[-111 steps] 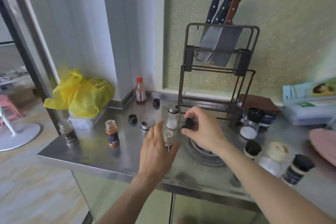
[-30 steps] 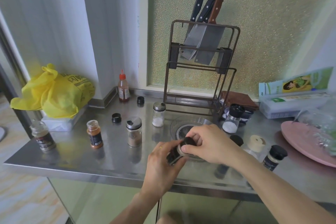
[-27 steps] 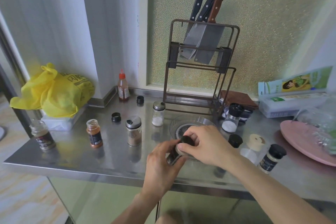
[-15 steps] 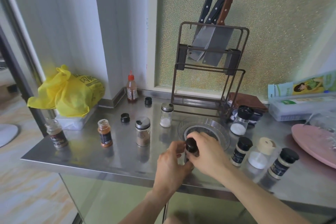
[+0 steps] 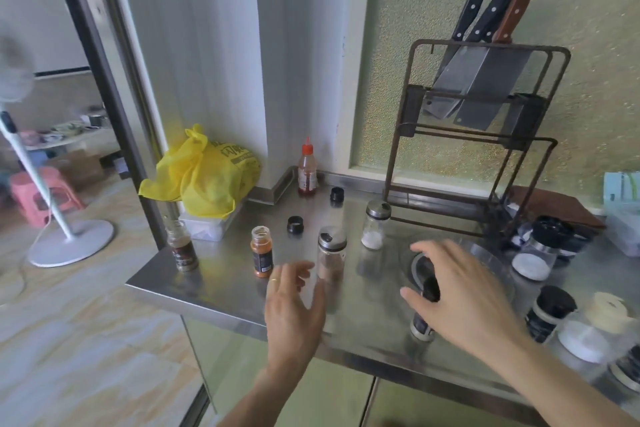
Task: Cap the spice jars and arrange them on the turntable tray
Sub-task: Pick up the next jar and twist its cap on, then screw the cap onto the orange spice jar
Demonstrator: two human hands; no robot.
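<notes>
- Head view looks down on a steel counter (image 5: 221,291) with spice jars spread across it
- Right hand (image 5: 464,298) is over a small black-capped jar (image 5: 424,310) near the counter's front edge; thumb and fingers curve around the cap (image 5: 431,288), though whether they actually grasp it cannot be told
- Left hand (image 5: 294,305) hovers above the counter with fingers spread and relaxed, holding nothing, just in front of a silver-lidded jar (image 5: 331,255)
- Clear turntable tray (image 5: 498,263) lies behind the right hand, partly hidden
- Uncapped orange spice jar (image 5: 261,255) and uncapped dark spice jar (image 5: 181,250) stand to the left; two loose black caps (image 5: 295,224) (image 5: 336,194) lie further back
- Shaker of white powder (image 5: 375,229) stands before the knife rack (image 5: 478,135)
- More black-capped jars (image 5: 549,312) cluster at the right
</notes>
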